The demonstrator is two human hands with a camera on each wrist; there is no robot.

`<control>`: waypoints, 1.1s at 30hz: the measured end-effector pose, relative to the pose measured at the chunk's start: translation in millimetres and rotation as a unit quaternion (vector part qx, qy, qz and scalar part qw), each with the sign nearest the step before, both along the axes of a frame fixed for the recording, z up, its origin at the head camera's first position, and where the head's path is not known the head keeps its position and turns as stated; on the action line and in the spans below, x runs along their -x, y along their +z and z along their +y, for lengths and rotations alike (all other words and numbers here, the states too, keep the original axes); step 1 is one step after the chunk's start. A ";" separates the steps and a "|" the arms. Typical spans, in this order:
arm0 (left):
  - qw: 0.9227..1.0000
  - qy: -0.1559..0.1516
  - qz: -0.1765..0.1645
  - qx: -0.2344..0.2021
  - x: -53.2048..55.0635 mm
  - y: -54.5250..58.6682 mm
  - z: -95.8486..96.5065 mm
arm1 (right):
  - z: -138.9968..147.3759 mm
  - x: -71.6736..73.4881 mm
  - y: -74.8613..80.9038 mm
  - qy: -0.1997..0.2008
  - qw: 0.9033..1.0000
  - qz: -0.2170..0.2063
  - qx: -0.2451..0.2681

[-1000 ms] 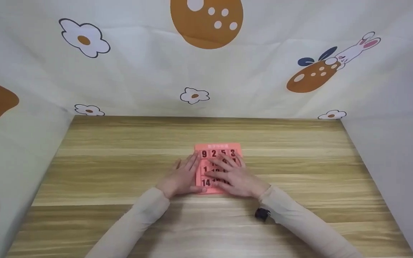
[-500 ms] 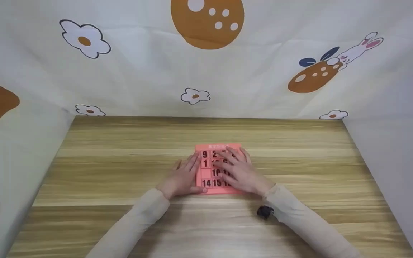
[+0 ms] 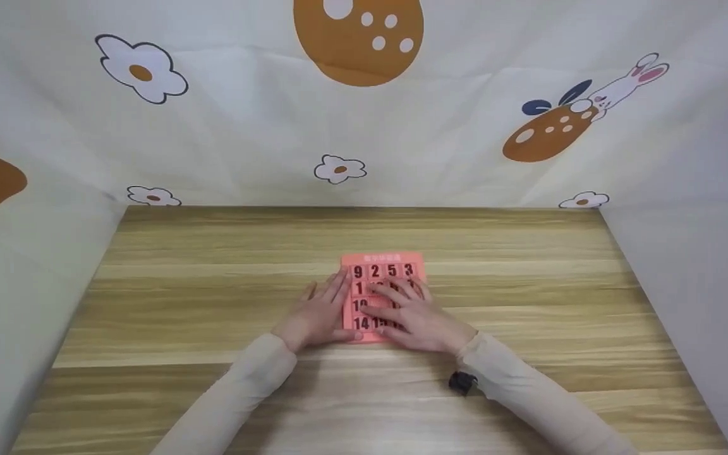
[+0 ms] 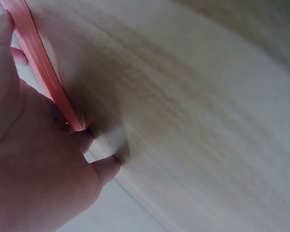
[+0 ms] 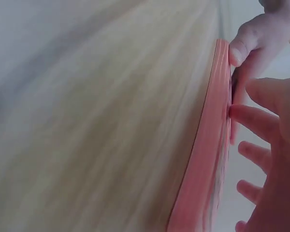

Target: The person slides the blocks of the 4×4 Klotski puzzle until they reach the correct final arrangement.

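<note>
Cream sleeves (image 3: 225, 392) nearest, with a small black gadget (image 3: 462, 382) by the right wrist. Past those, two bare hands at one pink number slide puzzle (image 3: 366, 280), flat on the counter (image 3: 528, 284), a bit longer than wide, long way pointing straight ahead.

At the puzzle's left side, the left hand (image 3: 316, 316): fingers straight along the edge, thumb well apart from them on the near left corner, maybe to stop any slipping. Over the right part, the right hand (image 3: 424, 322): fingers spread wide, not wrapped round anything. In the right wrist view, one fingertip touching the face, others looking just lifted off.

Most important for a slide, at a guess: a bare gap (image 3: 380, 303) just right of the 10 tile (image 3: 359, 306), partly hidden by right-hand fingers. Right hand nearer, with one fingertip right at the 10.

Pink tiles with fat black numbers, not in counting order. Closest row: 14 tile (image 3: 361, 324), 15 tile (image 3: 378, 323), then mostly covered. Third row up: 1 tile (image 3: 359, 288), then mostly fingers. Farthest row: 9, 2, 5, 3, easy to read. Above those, white writing (image 3: 382, 258), too blurry.

Farther off, pale cloth (image 3: 244, 126) with flowers (image 3: 352, 165) and a bunny (image 3: 617, 95).
</note>
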State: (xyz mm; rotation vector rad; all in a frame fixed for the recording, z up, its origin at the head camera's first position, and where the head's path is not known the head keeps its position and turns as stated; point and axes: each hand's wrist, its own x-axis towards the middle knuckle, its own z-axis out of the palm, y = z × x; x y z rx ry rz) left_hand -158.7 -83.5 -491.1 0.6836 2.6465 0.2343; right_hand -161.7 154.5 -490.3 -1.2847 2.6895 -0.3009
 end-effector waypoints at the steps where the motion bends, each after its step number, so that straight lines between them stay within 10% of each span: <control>1: 1.000 0.001 -0.001 -0.002 -0.2 -0.1 -0.4 | -0.8 0.4 -0.6 -0.003 1.000 -0.003 0.002; 33: 1.000 0.011 -0.002 -0.005 -0.9 -1.2 0.2 | 11.1 31.1 -0.2 -0.058 0.994 0.029 0.083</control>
